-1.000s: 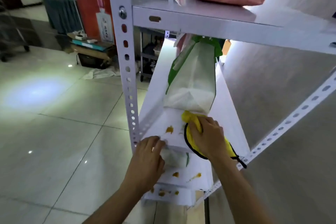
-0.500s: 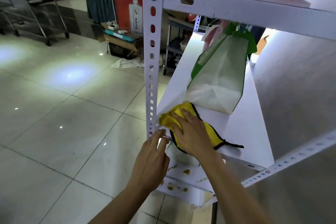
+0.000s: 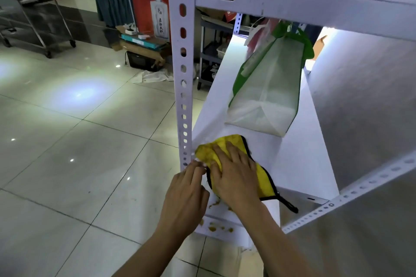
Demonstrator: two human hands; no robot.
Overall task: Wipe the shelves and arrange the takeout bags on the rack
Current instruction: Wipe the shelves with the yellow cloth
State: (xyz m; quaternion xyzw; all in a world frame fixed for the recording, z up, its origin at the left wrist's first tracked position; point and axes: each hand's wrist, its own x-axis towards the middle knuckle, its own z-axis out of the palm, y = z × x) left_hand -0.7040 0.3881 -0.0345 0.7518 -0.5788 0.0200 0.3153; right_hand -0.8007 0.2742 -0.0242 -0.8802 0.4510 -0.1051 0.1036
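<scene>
Pressing our right hand (image 3: 234, 177) flat, fingers spread, we hold the yellow cloth (image 3: 225, 153) on the shelf (image 3: 299, 164). Our left hand (image 3: 186, 193), loosely open and empty, touches the shelf's front corner. The green-and-white takeout bag (image 3: 267, 92) stands just behind the cloth.

Two bare forearms entering from six o'clock, no sleeves, left hand (image 3: 185, 195) at seven o'clock of the right hand (image 3: 234, 177), no gloves, rings, watch or wristbands, short plain fingernails

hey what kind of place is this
Probably a restaurant's takeout pickup area: a metal rack holding a takeout bag, a liquor advertising banner, and a service trolley on tiled floor.
</scene>
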